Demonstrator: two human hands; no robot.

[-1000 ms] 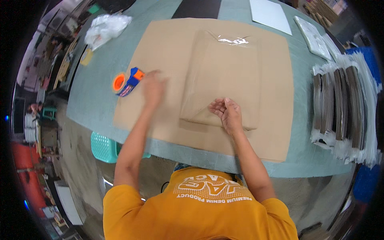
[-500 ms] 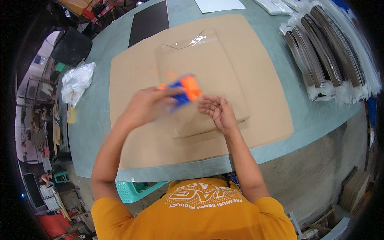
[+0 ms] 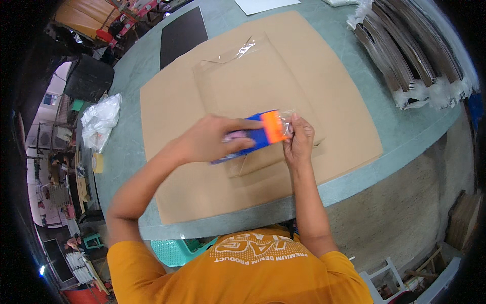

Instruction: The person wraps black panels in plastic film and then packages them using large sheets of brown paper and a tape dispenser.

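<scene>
My left hand [image 3: 216,138] is closed around a blue-and-orange item [image 3: 259,133], held tilted above a clear plastic bag. Motion blur hides its exact kind; its orange part is at the right end. Clear, shiny film [image 3: 287,121] shows at that end, and my right hand [image 3: 300,133] pinches it between thumb and fingers. Beneath both hands, the large clear plastic bag [image 3: 243,81] lies flat on a sheet of brown cardboard [image 3: 349,137]. The bag's far edge is creased and catches the light.
A grey-green table [image 3: 124,152] carries the cardboard. Stacks of plastic-wrapped flat boards [image 3: 405,55] stand at the far right. At the left are a bundle of clear plastic [image 3: 101,121] and a yellow tape roll [image 3: 97,162]. A black sheet [image 3: 183,34] lies at the back.
My left hand has moved right and slightly down with the blue-and-orange item. My right hand, fingers spread before, has closed on the film at its orange end.
</scene>
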